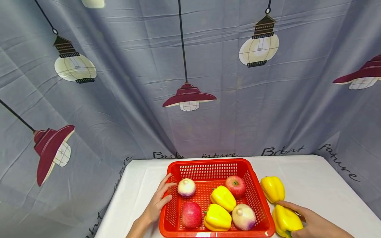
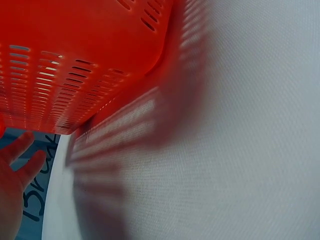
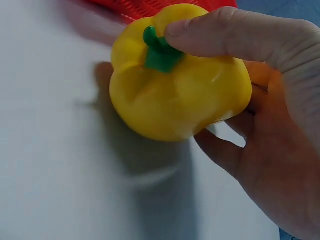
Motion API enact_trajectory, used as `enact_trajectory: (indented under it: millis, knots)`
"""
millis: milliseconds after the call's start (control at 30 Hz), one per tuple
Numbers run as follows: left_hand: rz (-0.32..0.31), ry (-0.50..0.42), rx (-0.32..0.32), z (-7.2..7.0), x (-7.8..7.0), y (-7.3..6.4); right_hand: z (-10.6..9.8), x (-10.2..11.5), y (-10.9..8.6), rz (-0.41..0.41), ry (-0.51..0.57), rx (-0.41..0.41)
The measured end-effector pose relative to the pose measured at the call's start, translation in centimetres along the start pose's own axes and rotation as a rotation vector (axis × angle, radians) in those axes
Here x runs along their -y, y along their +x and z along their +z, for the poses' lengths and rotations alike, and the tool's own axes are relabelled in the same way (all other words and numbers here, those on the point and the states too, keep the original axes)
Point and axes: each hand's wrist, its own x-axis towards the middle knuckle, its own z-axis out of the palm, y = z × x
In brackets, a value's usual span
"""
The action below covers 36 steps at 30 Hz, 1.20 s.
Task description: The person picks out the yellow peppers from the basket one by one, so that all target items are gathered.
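Note:
In the head view, a red plastic basket [image 1: 265, 216] holds two yellow bell peppers [image 1: 217, 217], two purple-and-white turnips [image 1: 244, 217] and two red apples [image 1: 191, 215]. My left hand [image 1: 156, 201] rests at the basket's left rim with its fingers extended; the left wrist view shows those fingers [image 2: 31, 167] beside the slotted wall. Right of the basket, my right hand [image 1: 312, 222] grips another yellow bell pepper [image 1: 285, 219]. The right wrist view shows the thumb by the green stem of this pepper [image 3: 150, 105], the other fingers partly hidden behind it.
One more yellow bell pepper [image 1: 273, 189] lies on the white table [image 1: 309, 178], just beyond the gripped one and close to the basket's right wall. A grey curtain [image 1: 125, 109] printed with lamps and lettering hangs behind and around the table.

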Motion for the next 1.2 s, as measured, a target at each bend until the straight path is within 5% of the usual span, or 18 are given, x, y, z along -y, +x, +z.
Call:
enact_trajectory:
  millis: [333,833,1067,1200]
  knots:
    - [0.007,-0.014,0.001,0.0,-0.2,0.1,0.3,-0.4,1.4,-0.075,0.264,0.160]
    - [-0.013,0.028,0.005,0.0,0.0,0.0,0.6,-0.7,1.6,-0.052,0.300,0.130]
    - [-0.010,0.011,0.002,0.0,0.2,0.0,0.4,-0.9,1.1,-0.180,0.270,0.138]
    - [-0.009,0.004,0.003,0.1,0.3,0.0,0.2,-1.2,0.8,-0.170,0.224,0.107]
